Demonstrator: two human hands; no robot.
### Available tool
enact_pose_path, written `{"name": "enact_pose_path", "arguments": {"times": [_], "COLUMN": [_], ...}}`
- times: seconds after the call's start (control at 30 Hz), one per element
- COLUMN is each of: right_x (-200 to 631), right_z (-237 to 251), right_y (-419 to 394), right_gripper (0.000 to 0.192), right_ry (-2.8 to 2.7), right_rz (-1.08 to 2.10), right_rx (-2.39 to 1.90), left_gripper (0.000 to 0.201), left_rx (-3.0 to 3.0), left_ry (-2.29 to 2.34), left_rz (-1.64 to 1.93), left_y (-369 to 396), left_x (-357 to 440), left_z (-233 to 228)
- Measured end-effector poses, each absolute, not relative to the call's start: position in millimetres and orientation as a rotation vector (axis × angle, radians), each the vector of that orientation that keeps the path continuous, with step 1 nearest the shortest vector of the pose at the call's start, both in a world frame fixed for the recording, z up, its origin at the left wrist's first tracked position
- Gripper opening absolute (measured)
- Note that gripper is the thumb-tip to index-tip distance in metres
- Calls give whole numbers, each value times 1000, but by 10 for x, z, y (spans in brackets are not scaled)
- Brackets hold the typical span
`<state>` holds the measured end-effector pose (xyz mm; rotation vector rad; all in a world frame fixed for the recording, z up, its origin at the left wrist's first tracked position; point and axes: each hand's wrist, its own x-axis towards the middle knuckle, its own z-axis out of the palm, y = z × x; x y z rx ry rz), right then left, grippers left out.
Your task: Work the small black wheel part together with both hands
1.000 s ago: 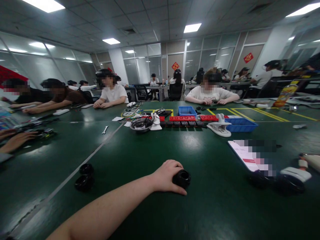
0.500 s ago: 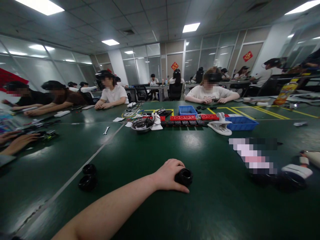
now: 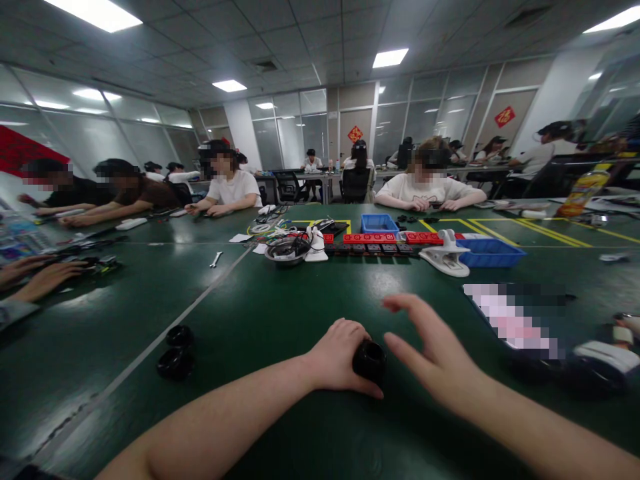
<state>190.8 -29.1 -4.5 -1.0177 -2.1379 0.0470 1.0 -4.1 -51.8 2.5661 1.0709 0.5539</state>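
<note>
My left hand [image 3: 336, 357] rests on the table, wrapped around a shiny black ring-shaped piece [image 3: 371, 363] with a round hole on top. Its thumb lies along the near side, and the fingers cover the far left of the piece. Just to the right, my right hand [image 3: 440, 353] is in the air with nothing in it, thumb and fingers apart and slightly blurred. It is near the black piece without touching it. Further left, two similar black rings [image 3: 175, 362] sit close together on the green table [image 3: 270, 320].
Across the middle stand a red power strip [image 3: 370, 238], a white clamp [image 3: 447, 257], blue trays [image 3: 493, 253] and a bowl of cables [image 3: 286, 252]. A small wrench [image 3: 216, 259] lies left. A blurred-out flat item [image 3: 513, 323] is at right. A co-worker's hands [image 3: 50, 277] are far left.
My right hand has come into view from the right, near the black ring-shaped piece. My left hand keeps its hold on that piece. The view has shifted slightly.
</note>
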Motion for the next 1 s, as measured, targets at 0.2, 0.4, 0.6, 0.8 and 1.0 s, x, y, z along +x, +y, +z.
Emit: {"name": "enact_pose_path", "arguments": {"times": [0.2, 0.4, 0.6, 0.8, 1.0], "right_x": [1729, 1752, 1810, 1762, 1773], "right_z": [-437, -394, -381, -366, -425], "right_y": [-177, -160, -144, -225, -216], "right_gripper": [31, 19, 27, 24, 33], "right_ry": [-2305, -2333, -2328, -2354, -2338], "right_rz": [226, 250, 430, 449, 363], "right_rx": [-1195, -1126, -730, -462, -588], "left_gripper": [58, 43, 37, 41, 67], "left_rx": [2530, 2420, 2470, 2575, 2562], "left_ry": [1190, 1266, 1067, 913, 941], "left_rz": [539, 559, 541, 419, 423], "left_y": [-69, -50, 26, 51, 8], "left_x": [56, 82, 45, 22, 20], "left_z": [-546, -545, -521, -566, -537]}}
